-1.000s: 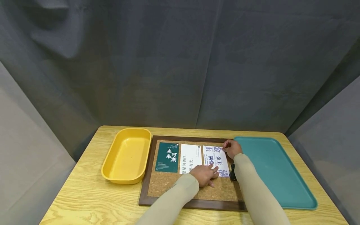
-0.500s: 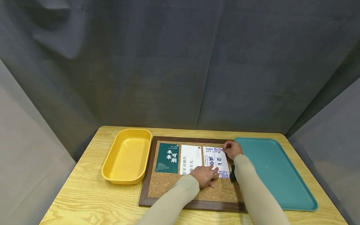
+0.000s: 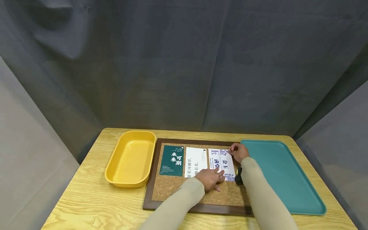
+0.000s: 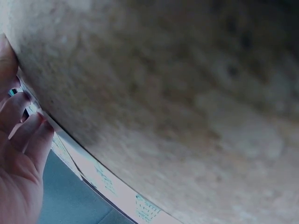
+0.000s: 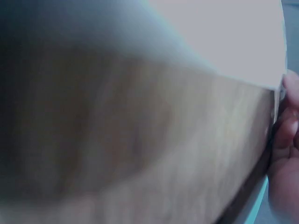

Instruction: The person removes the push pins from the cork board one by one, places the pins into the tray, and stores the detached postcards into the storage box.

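Three cards lie in a row on a framed corkboard (image 3: 168, 190): a green card (image 3: 168, 169), a white card (image 3: 196, 156) and a white card with purple lettering (image 3: 222, 161). My left hand (image 3: 210, 179) rests on the purple-lettered card's lower part with spread fingers; in the left wrist view these fingers (image 4: 35, 133) touch the card's edge. At that card's top right corner, my right hand (image 3: 239, 152) pinches a small pale thing (image 5: 282, 91), seemingly a pushpin, mostly hidden by the fingers. A small light dot, perhaps another pin, shows on the green card's top right corner.
To the left of the corkboard stands a yellow tub (image 3: 115, 179). A teal tray (image 3: 287, 179) lies at the right, partly behind the right sleeve. A small black object (image 3: 238, 177) is beside that sleeve. Grey curtains (image 3: 161, 64) hang behind the wooden table (image 3: 83, 191).
Both hands keep nearly the same places on the purple-lettered card. The whole head view has shifted slightly; the cards, tub and tray stay put.
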`<state>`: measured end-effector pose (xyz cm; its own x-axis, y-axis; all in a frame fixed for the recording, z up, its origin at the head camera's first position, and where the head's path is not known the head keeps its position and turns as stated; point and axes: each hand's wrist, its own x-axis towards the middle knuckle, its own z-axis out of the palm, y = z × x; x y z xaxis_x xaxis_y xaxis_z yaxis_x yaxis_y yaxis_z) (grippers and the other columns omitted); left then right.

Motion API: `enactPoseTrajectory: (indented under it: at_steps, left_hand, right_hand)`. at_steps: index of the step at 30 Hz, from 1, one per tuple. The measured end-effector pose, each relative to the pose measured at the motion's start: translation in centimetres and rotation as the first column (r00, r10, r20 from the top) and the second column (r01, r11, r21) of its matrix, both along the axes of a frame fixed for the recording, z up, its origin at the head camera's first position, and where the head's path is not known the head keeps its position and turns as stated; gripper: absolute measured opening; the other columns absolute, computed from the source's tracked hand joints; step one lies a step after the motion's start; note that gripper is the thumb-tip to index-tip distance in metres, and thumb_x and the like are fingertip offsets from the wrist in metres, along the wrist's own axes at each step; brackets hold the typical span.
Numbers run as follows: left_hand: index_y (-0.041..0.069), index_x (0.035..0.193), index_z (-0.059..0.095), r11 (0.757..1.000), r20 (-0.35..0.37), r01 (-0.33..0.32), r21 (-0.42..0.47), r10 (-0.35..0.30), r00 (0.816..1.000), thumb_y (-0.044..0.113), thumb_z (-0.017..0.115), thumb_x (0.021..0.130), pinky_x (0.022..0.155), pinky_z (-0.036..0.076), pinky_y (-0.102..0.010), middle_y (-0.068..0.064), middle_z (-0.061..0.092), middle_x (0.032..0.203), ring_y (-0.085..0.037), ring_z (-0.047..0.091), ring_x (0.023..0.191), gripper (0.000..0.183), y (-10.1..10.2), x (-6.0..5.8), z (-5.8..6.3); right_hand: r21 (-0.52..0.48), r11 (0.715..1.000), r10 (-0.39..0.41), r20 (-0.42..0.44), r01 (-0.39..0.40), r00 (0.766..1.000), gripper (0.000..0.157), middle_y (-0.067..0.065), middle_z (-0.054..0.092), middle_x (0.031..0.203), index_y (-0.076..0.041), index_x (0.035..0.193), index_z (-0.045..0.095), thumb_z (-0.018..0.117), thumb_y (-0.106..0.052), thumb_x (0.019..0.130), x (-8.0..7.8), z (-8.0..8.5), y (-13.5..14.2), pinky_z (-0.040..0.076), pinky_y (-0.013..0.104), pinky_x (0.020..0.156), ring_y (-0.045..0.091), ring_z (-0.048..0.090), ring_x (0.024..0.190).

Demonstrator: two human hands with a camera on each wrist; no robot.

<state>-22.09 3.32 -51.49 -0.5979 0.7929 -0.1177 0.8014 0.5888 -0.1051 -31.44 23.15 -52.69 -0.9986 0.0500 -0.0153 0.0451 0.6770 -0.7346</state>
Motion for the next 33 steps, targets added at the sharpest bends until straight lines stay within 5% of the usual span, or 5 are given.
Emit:
enactPoseTrajectory:
  at_steps: [8, 16, 28, 33]
  left_hand:
    - [0.031, 0.140, 0.051, 1.000, 0.016, -0.006, -0.011, 0.006, 1.000, 0.054, 0.054, 0.089, 0.096, 0.048, -0.026, 0.009, 0.040, 0.150, -0.011, 0.039, 0.135, 0.057, 0.2, 0.0, 0.2]
    - [0.030, 0.139, 0.053, 1.000, 0.016, -0.011, 0.013, 0.010, 1.000, 0.054, 0.055, 0.087, 0.093, 0.050, -0.027, 0.008, 0.042, 0.149, -0.012, 0.041, 0.135, 0.057, 0.1, 0.1, 0.0]
    - [0.029, 0.140, 0.052, 0.999, 0.056, -0.029, 0.020, 0.028, 0.998, 0.052, 0.055, 0.087, 0.097, 0.048, -0.028, 0.008, 0.040, 0.150, -0.012, 0.039, 0.136, 0.058, 0.1, 0.2, 0.2]
    - [0.028, 0.141, 0.050, 0.999, 0.060, -0.027, 0.025, 0.025, 0.998, 0.053, 0.055, 0.088, 0.098, 0.047, -0.028, 0.007, 0.039, 0.151, -0.012, 0.038, 0.137, 0.059, 0.0, 0.1, 0.2]
  right_hand:
    - [-0.037, 0.999, 0.006, -0.047, -0.007, 0.999, 0.024, 0.006, 0.049, 0.072, -0.006, 0.075, 0.047, 0.064, -0.003, 0.092, 0.3, -0.1, 0.6, 0.039, 0.037, 0.068, 0.024, 0.047, 0.069]
    - [-0.180, 0.984, -0.019, -0.102, 0.000, 0.995, 0.021, 0.008, 0.056, 0.078, -0.002, 0.077, 0.049, 0.065, -0.001, 0.090, 1.0, -0.1, 0.7, 0.044, 0.032, 0.066, 0.021, 0.050, 0.072]
    - [-0.366, 0.929, -0.082, -0.058, 0.056, 0.995, 0.019, 0.001, 0.059, 0.079, -0.003, 0.081, 0.050, 0.066, -0.002, 0.090, 1.5, -0.3, 2.1, 0.050, 0.025, 0.066, 0.009, 0.059, 0.076]
    - [-0.373, 0.926, -0.092, -0.059, 0.064, 0.994, 0.015, -0.001, 0.062, 0.080, -0.001, 0.086, 0.052, 0.067, -0.003, 0.090, 2.7, 0.3, 3.3, 0.050, 0.028, 0.064, 0.015, 0.060, 0.075]
